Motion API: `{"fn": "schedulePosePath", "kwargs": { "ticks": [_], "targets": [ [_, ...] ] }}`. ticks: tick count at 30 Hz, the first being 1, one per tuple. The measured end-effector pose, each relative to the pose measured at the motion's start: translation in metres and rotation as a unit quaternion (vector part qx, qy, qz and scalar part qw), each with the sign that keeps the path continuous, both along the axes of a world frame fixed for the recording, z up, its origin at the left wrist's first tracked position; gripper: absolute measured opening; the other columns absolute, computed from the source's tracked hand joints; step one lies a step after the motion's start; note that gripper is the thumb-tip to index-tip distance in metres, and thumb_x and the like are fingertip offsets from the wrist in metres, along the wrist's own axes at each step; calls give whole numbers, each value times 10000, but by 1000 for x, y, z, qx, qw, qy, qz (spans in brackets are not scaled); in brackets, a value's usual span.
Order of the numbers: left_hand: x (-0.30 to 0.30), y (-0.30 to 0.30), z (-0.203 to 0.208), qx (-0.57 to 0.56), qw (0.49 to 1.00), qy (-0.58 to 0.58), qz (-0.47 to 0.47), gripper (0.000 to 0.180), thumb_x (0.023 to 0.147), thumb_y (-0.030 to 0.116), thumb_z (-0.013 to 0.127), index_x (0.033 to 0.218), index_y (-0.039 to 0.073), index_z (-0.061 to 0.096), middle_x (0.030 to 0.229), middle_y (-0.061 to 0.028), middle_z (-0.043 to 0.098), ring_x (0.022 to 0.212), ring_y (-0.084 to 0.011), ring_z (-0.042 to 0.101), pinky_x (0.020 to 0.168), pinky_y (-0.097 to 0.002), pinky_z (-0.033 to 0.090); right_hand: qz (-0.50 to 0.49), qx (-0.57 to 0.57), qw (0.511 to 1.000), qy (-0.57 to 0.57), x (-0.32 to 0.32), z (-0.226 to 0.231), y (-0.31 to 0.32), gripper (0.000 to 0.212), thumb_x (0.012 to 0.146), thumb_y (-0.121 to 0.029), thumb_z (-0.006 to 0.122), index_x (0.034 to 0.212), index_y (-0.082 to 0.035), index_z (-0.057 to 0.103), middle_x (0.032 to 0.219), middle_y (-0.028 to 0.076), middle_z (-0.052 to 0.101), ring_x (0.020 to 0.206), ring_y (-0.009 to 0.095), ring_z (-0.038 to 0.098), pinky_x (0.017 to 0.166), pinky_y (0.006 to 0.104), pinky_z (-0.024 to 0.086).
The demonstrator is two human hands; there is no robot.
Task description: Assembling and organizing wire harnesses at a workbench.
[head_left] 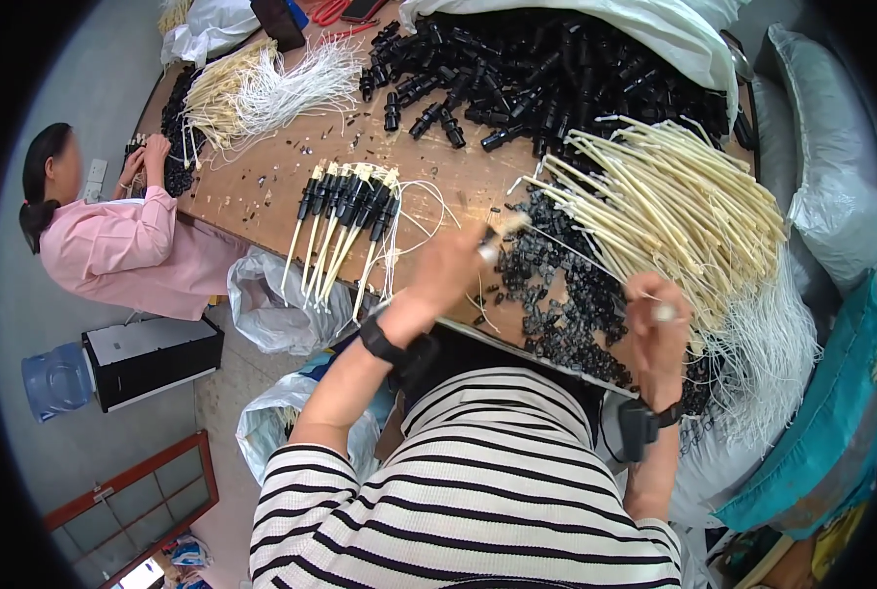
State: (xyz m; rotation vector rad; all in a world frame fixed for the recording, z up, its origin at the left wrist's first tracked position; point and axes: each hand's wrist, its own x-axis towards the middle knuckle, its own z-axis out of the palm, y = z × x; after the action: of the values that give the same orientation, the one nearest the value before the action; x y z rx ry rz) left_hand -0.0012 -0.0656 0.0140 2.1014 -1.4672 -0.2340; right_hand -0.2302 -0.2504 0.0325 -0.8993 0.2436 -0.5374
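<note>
My left hand (pixel 445 267), smeared by motion, is closed on a pale rod (pixel 508 225) with a dark piece by the fingers; most of it is hidden. A thin white cord (pixel 576 252) stretches from there to my right hand (pixel 657 306), whose fingers are curled shut at its other end. Left of my left hand lies a row of cream rods with black fittings (pixel 358 201), their cords trailing. Small black parts (pixel 566 319) are heaped between my hands. Beyond my right hand lies a big bundle of cream rods (pixel 674 206) with loose white cords (pixel 752 344).
Black connectors (pixel 546 79) spill from a white sack (pixel 654 29) at the table's far side. Another rod bundle (pixel 227 88) lies far left. A person in pink (pixel 114 236) works at the left end. Stuffed sacks (pixel 836 157) stand right; an open plastic bag (pixel 286 304) is below the edge.
</note>
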Motion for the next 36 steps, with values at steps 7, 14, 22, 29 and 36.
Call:
{"fn": "schedulePosePath", "kwargs": {
  "ticks": [7,14,22,29,36],
  "targets": [
    [-31,-22,11,8,895,442,52,148,801,34,656,944,7,684,770,19,632,680,-55,578,581,-212,474,9,-601,759,252,49,1,57,223,766,-133,730,976,-95,665,767,97,636,591,241,621,530,334,482],
    [-31,-10,14,59,971,228,45,294,746,11,605,1034,56,646,836,-88,633,798,-216,636,697,-342,487,-91,-617,730,281,46,-1,56,115,786,-99,647,896,-94,679,607,117,615,515,280,609,492,363,472],
    [-34,-10,14,54,994,93,1,366,712,-39,548,1054,73,617,919,-133,614,911,-346,600,758,-431,476,-107,-591,738,307,51,2,53,100,782,-102,652,877,-81,672,623,114,629,530,278,621,498,362,475],
    [-39,-12,13,59,991,104,-50,376,716,-49,542,1069,58,611,918,-136,631,903,-346,599,756,-425,483,-68,-561,777,277,50,-10,56,93,812,-68,659,905,-53,662,568,89,566,478,198,567,478,302,441],
    [-38,-11,16,52,961,260,-78,406,689,-39,587,1086,49,594,921,-117,643,890,-347,603,773,-419,480,35,-566,793,223,46,-1,56,180,822,-58,610,1001,-46,588,714,160,621,596,339,617,532,406,490]
  ]
}}
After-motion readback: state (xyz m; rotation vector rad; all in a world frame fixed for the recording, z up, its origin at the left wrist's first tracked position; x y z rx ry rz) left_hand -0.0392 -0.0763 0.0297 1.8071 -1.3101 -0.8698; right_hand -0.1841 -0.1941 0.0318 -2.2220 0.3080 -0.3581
